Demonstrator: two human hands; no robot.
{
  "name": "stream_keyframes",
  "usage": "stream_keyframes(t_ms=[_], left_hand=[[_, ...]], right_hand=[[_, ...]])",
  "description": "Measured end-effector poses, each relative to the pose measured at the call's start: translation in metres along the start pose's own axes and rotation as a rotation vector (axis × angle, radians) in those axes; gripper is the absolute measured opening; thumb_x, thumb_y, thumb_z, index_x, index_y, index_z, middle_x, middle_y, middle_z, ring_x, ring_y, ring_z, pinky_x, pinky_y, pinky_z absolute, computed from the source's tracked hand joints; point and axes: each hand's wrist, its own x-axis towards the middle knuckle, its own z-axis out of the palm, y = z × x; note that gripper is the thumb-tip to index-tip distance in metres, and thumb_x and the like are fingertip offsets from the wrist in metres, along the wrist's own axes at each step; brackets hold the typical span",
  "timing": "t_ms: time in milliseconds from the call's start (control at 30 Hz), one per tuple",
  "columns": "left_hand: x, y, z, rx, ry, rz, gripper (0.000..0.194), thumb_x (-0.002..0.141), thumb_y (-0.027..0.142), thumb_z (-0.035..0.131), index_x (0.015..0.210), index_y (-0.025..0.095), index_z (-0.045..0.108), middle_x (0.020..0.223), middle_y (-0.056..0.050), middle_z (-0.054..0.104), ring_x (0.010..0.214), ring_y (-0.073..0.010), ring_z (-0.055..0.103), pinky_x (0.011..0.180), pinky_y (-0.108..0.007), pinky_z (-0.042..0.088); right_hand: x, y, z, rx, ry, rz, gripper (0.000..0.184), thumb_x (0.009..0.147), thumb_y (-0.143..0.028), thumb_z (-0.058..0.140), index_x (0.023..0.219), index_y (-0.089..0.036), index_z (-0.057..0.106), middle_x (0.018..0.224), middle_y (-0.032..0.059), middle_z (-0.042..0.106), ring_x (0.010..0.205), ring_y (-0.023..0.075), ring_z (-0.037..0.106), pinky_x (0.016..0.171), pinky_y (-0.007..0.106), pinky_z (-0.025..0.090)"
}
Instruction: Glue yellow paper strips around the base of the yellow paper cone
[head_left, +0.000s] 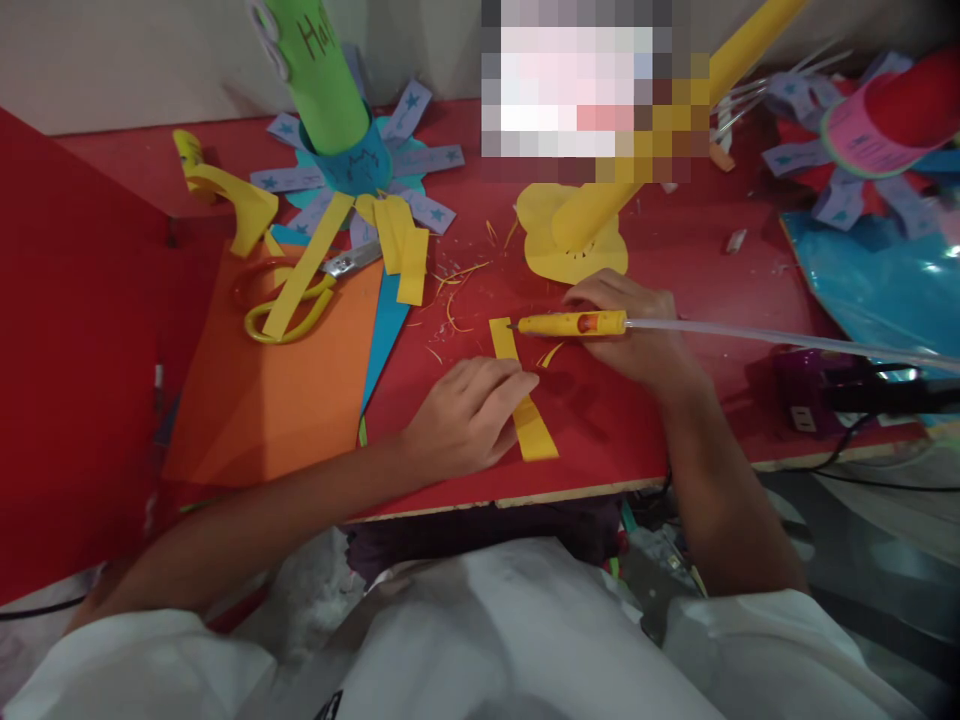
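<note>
While the left hand (469, 415) pins an unattached yellow strip (535, 430) near the worktop's front edge (585, 490), the right hand (646, 355) grips a glue gun (566, 323). One tube (598, 207) already stands on its flower base (546, 262).

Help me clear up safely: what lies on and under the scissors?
Across the scissors lies a yellow strip; an orange sheet shows beneath. Yellow paper pieces hide the blade tips, so what those rest on cannot be seen.

I see a red tabletop (615, 440) bearing a flower-shaped yellow paper base (540, 248); left of it, thin yellow clippings (463, 273); between it and the front edge, a yellow paper strip (535, 432).
</note>
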Motion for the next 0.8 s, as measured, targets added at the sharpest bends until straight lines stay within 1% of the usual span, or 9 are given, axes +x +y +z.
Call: stream_keyframes(t_ms=[67,100,167,267,333,433,533,700,800], left_hand=[[-0.002,-0.001,0.001,-0.054,0.051,-0.026,0.010,0.104,0.024,0.061,0.112,0.019,0.061,0.107,-0.011,0.074,0.100,-0.0211,0.070,0.086,-0.037,0.060],[-0.003,-0.002,0.001,-0.071,0.068,-0.025,0.006,0.105,0.025,0.062,0.103,0.020,0.060,0.101,-0.009,0.074,0.094,-0.0193,0.069,0.082,-0.035,0.058],[-0.004,-0.003,0.002,-0.078,0.113,0.011,0.018,0.105,0.021,0.063,0.088,0.021,0.056,0.092,-0.005,0.072,0.083,-0.0159,0.065,0.075,-0.032,0.052],[-0.004,-0.003,0.001,-0.031,0.168,0.095,0.024,0.103,0.012,0.066,0.083,0.021,0.055,0.085,-0.001,0.068,0.076,-0.0142,0.057,0.073,-0.032,0.045],[-0.001,-0.003,0.000,0.044,0.121,0.141,0.020,0.103,0.009,0.064,0.086,0.020,0.059,0.083,-0.001,0.065,0.077,-0.0147,0.056,0.074,-0.032,0.043],[0.005,-0.001,-0.001,0.182,0.009,0.188,0.015,0.105,0.011,0.060,0.094,0.020,0.064,0.084,-0.001,0.064,0.078,-0.0158,0.055,0.074,-0.033,0.040],[0.008,0.001,-0.002,0.249,-0.064,0.211,0.011,0.105,0.010,0.059,0.103,0.019,0.066,0.086,-0.002,0.065,0.078,-0.0173,0.056,0.072,-0.034,0.039],[0.007,0.002,-0.001,0.299,-0.186,0.173,0.012,0.104,0.010,0.058,0.107,0.017,0.066,0.100,-0.006,0.069,0.085,-0.0192,0.060,0.075,-0.037,0.041],[0.006,0.003,0.002,0.313,-0.227,0.129,0.011,0.102,0.011,0.058,0.107,0.017,0.066,0.106,-0.008,0.070,0.087,-0.0213,0.062,0.075,-0.038,0.042]], right_hand=[[0.000,0.001,0.000,0.005,-0.002,-0.001,0.015,0.096,-0.025,0.061,0.106,-0.024,0.073,0.110,0.0054,0.080,0.094,0.0224,0.073,0.062,0.031,0.036],[0.000,0.001,0.000,0.003,-0.004,-0.001,0.015,0.096,-0.024,0.061,0.106,-0.024,0.073,0.111,0.0056,0.080,0.094,0.0224,0.073,0.062,0.032,0.036],[0.000,0.001,0.000,-0.003,-0.012,0.001,0.015,0.096,-0.024,0.061,0.106,-0.024,0.073,0.112,0.0064,0.081,0.094,0.0224,0.073,0.062,0.032,0.035],[-0.001,0.000,-0.001,-0.007,-0.022,0.009,0.015,0.097,-0.025,0.062,0.106,-0.024,0.073,0.112,0.0076,0.081,0.096,0.0220,0.072,0.061,0.033,0.035],[-0.001,-0.001,-0.001,-0.007,-0.015,0.011,0.015,0.097,-0.024,0.061,0.106,-0.024,0.073,0.112,0.0078,0.081,0.096,0.0221,0.072,0.061,0.033,0.034],[-0.001,-0.002,-0.002,-0.001,-0.005,0.008,0.017,0.096,-0.023,0.060,0.106,-0.021,0.073,0.110,0.0077,0.081,0.095,0.0224,0.072,0.062,0.032,0.034],[0.000,-0.002,-0.002,0.001,-0.008,0.001,0.018,0.095,-0.021,0.060,0.106,-0.022,0.073,0.111,0.0070,0.081,0.095,0.0224,0.073,0.062,0.031,0.036],[0.000,-0.002,0.000,0.003,-0.004,-0.003,0.018,0.094,-0.020,0.060,0.106,-0.024,0.073,0.110,0.0054,0.081,0.094,0.0228,0.074,0.063,0.032,0.038],[0.000,-0.001,0.000,-0.003,-0.010,0.008,0.017,0.095,-0.020,0.060,0.106,-0.024,0.073,0.110,0.0057,0.080,0.094,0.0228,0.073,0.063,0.032,0.038]])
